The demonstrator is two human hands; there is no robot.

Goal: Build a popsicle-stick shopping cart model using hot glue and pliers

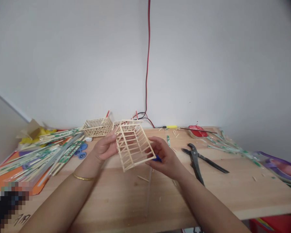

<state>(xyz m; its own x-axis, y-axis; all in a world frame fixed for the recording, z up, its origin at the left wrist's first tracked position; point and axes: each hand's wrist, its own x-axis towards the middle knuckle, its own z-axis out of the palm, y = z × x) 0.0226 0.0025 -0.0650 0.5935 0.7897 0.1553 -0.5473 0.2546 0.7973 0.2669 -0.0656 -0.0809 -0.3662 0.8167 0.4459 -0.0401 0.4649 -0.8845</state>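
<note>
A small house-like frame [127, 147] built of thin wooden sticks hangs tilted above the table. My left hand [106, 147] grips its left side, thumb in front and the other fingers partly hidden behind the sticks. At the frame's lower right corner, my right hand [163, 157] is curled with thumb and fingers around a small blue object [157, 158], mostly covered, whose kind I cannot make out. Some right fingertips lie behind the frame's edge; whether they touch it is unclear. Another stick frame [97, 126] stands behind my left hand.
Black pliers [195, 158] lie right on the wooden table [116, 204]. Wrapped chopsticks [55, 152] pile up at left beside blue round caps [82, 155]. A red container [198, 131] stands near the wall, below a hanging red-black cable [147, 64]. Stick pieces lie scattered.
</note>
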